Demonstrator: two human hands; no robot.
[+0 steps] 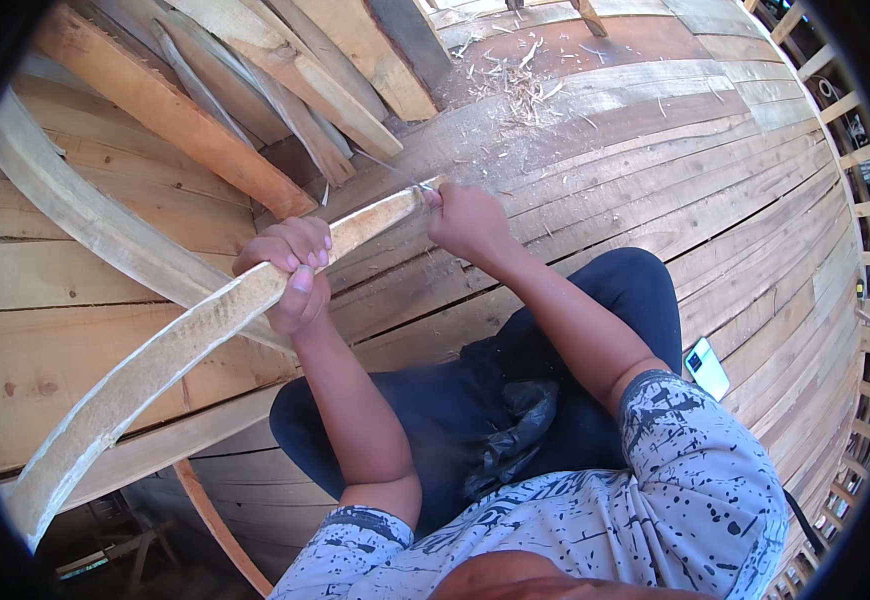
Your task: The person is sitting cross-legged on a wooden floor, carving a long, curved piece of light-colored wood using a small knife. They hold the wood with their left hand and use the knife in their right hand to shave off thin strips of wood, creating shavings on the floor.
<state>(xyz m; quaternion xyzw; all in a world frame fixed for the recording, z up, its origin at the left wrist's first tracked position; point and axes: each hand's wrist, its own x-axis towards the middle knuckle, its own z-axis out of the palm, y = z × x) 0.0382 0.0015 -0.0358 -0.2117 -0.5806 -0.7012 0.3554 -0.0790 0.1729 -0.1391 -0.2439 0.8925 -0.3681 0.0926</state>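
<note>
A long curved strip of wood (200, 330), tan and rough on its face with pale edges, runs from the lower left up to the middle. My left hand (290, 265) is closed around it, the thumb lying over its face. Near the strip's upper end, my right hand (467, 222) makes a fist around a thin tool (387, 165). A narrow grey blade-like part of it reaches up and left across the strip's tip; its handle is hidden in my fingers.
Loose boards (185, 110) lean at the upper left beside a curved timber (105, 225). Wood shavings (527, 90) litter the plank floor (615, 190) ahead. A phone (705, 368) lies right of my knee, and a dark crumpled bag (515, 435) rests in my lap.
</note>
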